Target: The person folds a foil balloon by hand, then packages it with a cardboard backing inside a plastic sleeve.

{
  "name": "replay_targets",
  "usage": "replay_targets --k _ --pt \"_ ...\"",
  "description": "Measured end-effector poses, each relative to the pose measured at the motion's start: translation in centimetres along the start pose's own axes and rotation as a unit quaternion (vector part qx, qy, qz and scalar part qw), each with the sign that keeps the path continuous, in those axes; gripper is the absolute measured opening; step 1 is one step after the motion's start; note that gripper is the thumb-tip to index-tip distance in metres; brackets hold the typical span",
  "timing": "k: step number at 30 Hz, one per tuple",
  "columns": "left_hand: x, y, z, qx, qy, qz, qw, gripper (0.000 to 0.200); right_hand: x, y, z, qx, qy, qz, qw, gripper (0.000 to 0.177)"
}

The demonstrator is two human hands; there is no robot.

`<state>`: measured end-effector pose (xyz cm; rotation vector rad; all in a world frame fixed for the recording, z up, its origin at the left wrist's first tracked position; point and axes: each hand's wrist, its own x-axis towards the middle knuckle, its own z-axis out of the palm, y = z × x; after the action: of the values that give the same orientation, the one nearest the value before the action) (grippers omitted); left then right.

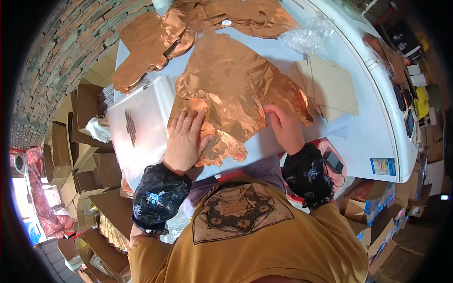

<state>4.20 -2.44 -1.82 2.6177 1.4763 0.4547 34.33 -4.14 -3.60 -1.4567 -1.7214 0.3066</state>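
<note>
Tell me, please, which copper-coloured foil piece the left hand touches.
The foil piece nearest the mustard shirt: the left hand lies on it, while the other foil pieces lie farther back, untouched.

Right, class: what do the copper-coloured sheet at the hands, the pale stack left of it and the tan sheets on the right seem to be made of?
Copper-coloured sheet: probably thin metallic foil or film, shiny; it crinkles and glints.
Pale stack: likely plastic film, glossy and translucent, judging by its white glare.
Tan sheets: perhaps paper or thin card, matte; flat, straight-edged, without glints.
</note>
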Motion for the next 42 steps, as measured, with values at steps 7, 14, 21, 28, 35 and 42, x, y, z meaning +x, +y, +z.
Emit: replay_targets --k 7,14,21,28,35,42 --pt "0.1 0.0 0.5 0.001 -0.001 -0.001 1.0 0.064 1.9 -2.6 1.8 -0.044 -0.023 -0.143 0.988 0.023" --pt "0.1 0.4 0.2 0.001 0.004 0.0 1.0 0.063 3.1 -2.5 4.2 -0.036 -0.083 -0.171 0.981 0.027" --pt "0.2 0.4 0.0 0.011 0.049 0.013 0.999 0.053 2.8 -1.9 4.9 -0.013 -0.094 -0.156 0.983 0.022" --pt "-0.1 -4.2 -1.8 -0.284 0.14 -0.163 0.934 0.023 2.8 -1.8 5.3 -0.027 -0.083 -0.157 0.984 0.022" --pt "-1.0 -5.7 -2.3 -0.088 0.053 -0.043 0.994 0.024 2.9 -1.7 5.4 -0.073 -0.077 -0.18 0.978 0.022" --pt "0.9 -4.1 -5.1 -0.247 -0.142 -0.267 0.921 0.044 3.0 -1.8 5.3 -0.087 -0.068 -0.179 0.978 0.02"
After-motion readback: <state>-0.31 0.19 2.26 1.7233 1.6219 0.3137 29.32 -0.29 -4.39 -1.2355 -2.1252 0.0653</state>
